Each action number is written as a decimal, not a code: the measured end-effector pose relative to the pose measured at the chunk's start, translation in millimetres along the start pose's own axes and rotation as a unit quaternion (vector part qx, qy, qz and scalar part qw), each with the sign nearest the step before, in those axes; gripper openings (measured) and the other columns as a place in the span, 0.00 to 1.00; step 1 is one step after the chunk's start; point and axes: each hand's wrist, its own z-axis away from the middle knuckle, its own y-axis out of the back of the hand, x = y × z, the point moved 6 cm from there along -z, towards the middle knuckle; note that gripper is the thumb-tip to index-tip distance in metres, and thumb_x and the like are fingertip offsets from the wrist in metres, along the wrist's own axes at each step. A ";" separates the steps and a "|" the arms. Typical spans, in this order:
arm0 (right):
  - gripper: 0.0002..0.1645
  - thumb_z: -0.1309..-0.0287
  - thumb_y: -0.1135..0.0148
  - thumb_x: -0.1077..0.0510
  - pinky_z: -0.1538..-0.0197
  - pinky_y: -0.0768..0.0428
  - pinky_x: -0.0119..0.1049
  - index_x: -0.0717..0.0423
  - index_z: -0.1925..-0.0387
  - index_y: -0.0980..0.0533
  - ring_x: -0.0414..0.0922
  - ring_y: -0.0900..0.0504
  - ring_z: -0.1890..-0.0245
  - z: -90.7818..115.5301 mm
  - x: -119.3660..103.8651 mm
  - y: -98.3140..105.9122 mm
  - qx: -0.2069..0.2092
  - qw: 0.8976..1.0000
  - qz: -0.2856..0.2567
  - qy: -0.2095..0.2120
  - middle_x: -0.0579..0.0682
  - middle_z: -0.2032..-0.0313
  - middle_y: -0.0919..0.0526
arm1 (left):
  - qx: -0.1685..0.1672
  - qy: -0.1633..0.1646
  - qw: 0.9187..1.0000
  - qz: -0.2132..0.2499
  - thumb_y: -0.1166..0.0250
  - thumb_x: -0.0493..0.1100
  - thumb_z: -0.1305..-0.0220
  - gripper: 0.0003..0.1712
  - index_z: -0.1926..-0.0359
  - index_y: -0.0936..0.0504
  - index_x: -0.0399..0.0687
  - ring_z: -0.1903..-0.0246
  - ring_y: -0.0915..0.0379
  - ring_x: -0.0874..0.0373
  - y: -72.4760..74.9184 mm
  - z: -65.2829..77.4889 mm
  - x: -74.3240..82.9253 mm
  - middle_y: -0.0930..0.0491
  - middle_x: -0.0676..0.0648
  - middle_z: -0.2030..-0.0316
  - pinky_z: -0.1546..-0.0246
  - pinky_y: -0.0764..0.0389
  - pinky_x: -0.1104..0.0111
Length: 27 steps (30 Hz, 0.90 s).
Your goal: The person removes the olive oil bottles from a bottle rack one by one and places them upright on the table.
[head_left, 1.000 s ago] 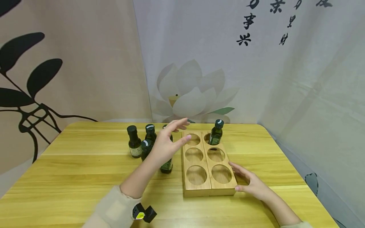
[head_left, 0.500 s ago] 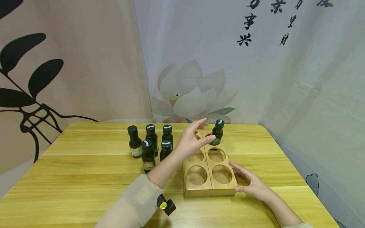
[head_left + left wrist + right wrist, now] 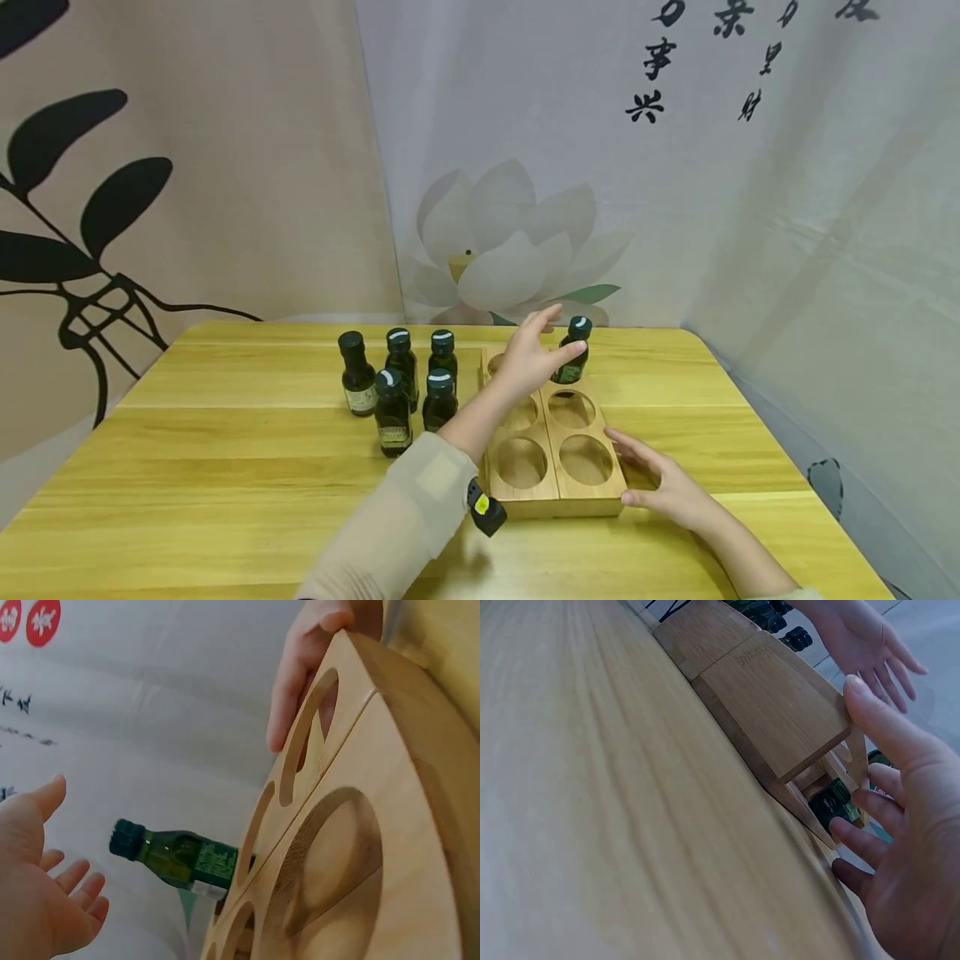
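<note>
In the head view my left hand (image 3: 528, 358) reaches over the far part of a wooden bottle rack (image 3: 517, 507) with round holes. Its thumb overlaps a dark green glass bottle (image 3: 572, 372) standing in the far right hole. From the left wrist view, that bottle (image 3: 180, 857) is apart from the hand (image 3: 45, 877), whose fingers are spread around air. My right hand (image 3: 667, 492) rests against the rack's right side, thumb by the near corner, fingers loosely bent; the right wrist view shows the thumb and fingertips at the rack's edge.
Left of the rack several dark capped bottles stand close together, among them a taller-necked bottle (image 3: 358, 379) and a labelled bottle (image 3: 392, 417). The wooden table (image 3: 225, 483) extends around them. A printed curtain (image 3: 540, 125) hangs behind its far edge.
My left hand has moved right, from over the bottle group to the far bottle in the rack, uncovering the group. The right hand and the rack stay in place.
</note>
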 end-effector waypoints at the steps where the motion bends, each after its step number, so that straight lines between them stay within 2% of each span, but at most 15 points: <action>1: 0.46 0.44 0.32 0.59 0.40 0.34 0.40 0.46 0.28 0.42 0.44 0.32 0.39 -0.1 -0.1 -0.4 -0.001 1.000 -0.002 0.001 0.54 0.33 0.36 | 0.003 0.003 1.000 0.003 0.33 0.53 0.38 0.40 0.29 0.38 0.51 0.40 0.36 0.53 -1.6 -2.1 -2.4 0.33 0.48 0.39 0.48 0.26 0.57; 7: 0.45 0.44 0.32 0.60 0.40 0.35 0.37 0.47 0.28 0.42 0.43 0.33 0.38 -0.8 -1.3 -0.8 -0.001 1.000 -0.011 0.000 0.55 0.32 0.37 | 0.016 0.020 0.999 0.022 0.34 0.52 0.38 0.40 0.29 0.39 0.51 0.40 0.36 0.51 -13.5 -13.7 -11.5 0.33 0.47 0.38 0.48 0.26 0.57; 16: 0.46 0.44 0.33 0.61 0.40 0.35 0.36 0.48 0.28 0.43 0.43 0.33 0.39 -0.5 -1.3 -1.0 0.000 1.000 -0.007 0.005 0.56 0.33 0.37 | 0.044 0.063 0.996 0.052 0.33 0.48 0.38 0.38 0.30 0.37 0.50 0.42 0.34 0.50 -29.3 -24.2 -21.5 0.31 0.47 0.40 0.49 0.25 0.59; 22: 0.45 0.45 0.33 0.63 0.40 0.34 0.34 0.50 0.28 0.42 0.43 0.33 0.39 -1.2 -2.4 -1.0 -0.001 1.000 -0.014 0.008 0.57 0.32 0.37 | 0.058 0.069 0.993 0.071 0.33 0.45 0.37 0.34 0.32 0.33 0.49 0.45 0.30 0.52 -38.3 -31.3 -23.1 0.28 0.46 0.43 0.52 0.23 0.64; 27: 0.45 0.45 0.34 0.64 0.40 0.34 0.33 0.51 0.28 0.42 0.42 0.33 0.39 -1.0 -3.3 -0.9 -0.001 1.000 -0.021 0.011 0.58 0.32 0.37 | 0.075 0.075 0.992 0.068 0.36 0.42 0.35 0.28 0.35 0.29 0.48 0.45 0.30 0.52 -40.4 -32.7 -24.7 0.27 0.46 0.42 0.50 0.24 0.64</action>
